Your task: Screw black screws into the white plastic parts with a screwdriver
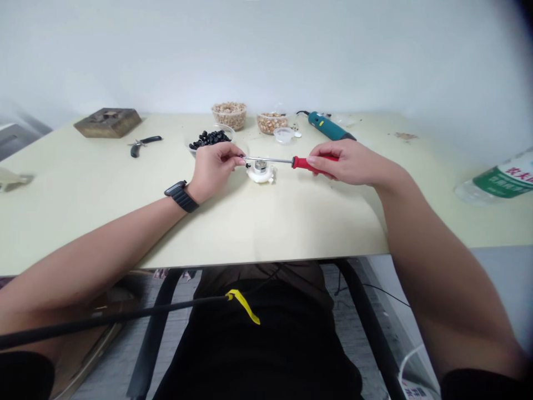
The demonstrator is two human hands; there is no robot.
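Observation:
My right hand (pixel 345 161) is closed round the red handle of a screwdriver (pixel 308 163), its metal shaft pointing left. The thumb and fingers of my left hand (pixel 219 166) pinch together at the shaft's tip; whether they hold a small part there is too small to tell. Just below the shaft, a white plastic piece with a round metal part (pixel 261 173) sits on the table. Behind my left hand stands a clear bowl of black pieces (pixel 210 139), partly hidden by that hand.
Two tubs of light-brown bits (pixel 230 115) (pixel 271 123), a small clear lid (pixel 284 135) and a teal rotary tool (pixel 327 126) lie at the back. Pliers (pixel 144 144) and a wooden block (pixel 109 123) are left, a bottle (pixel 499 180) right. A black cable crosses below the table (pixel 266 239).

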